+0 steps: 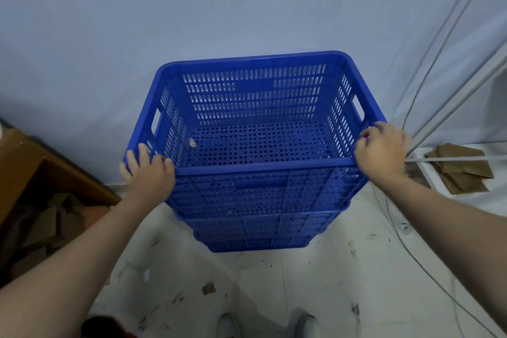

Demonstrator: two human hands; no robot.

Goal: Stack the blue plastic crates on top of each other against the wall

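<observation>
The left hand (148, 170) clamped the near-left corner of the top blue crate (255, 107), and the right hand (384, 151) gripped its near-right corner. That crate sat on a stack of blue crates (258, 230) at twelve o'clock, against the wall (192, 8).

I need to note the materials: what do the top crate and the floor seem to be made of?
Top crate: moulded plastic, it seems, uniform blue with a slight sheen, slotted walls and a perforated base. Floor: probably light tile or smooth concrete, matt and stained; a thin straight line suggests a joint.
</observation>
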